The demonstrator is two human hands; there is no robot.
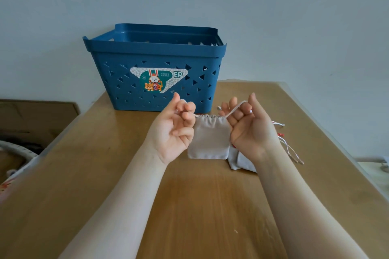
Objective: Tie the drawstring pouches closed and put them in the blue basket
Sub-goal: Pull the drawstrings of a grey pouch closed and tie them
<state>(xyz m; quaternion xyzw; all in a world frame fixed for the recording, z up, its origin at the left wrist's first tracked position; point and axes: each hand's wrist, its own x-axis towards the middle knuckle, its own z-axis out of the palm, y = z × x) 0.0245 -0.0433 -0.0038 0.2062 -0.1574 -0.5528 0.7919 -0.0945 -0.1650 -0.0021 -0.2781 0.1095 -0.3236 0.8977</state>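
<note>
**Grey pouch drawn shut between two hands**

The left hand [175,130] and the right hand [250,128] are raised palm-up above the bench [202,200], with a grey drawstring pouch [209,136] hanging between them. The left grip is narrow: curled fingertips pinch the cord end [194,115] that comes out of the pouch's gathered mouth just to the right of that grip. The right grip is also closed on cord: a pale drawstring [235,109] runs up from the mouth's other corner, just left of this grip, and passes over the curled fingers. A small metal bead [219,108] shows beside the right fingertips. The mouth of the pouch is puckered tight, level with both grips, and the body of the pouch hangs down below them, its lower edge close to the bench surface; whether it touches cannot be told.

Below the right grip, partly hidden by the wrist, more grey pouches [240,160] lie on the bench, and their loose cords [290,149] trail out to the right of that wrist.

Beyond both grips, at the far edge of the bench, stands the blue basket [117,73], upright against the wall, with triangular cut-outs and a colourful sticker [157,79] on its near side. What lies in it cannot be seen.
</note>
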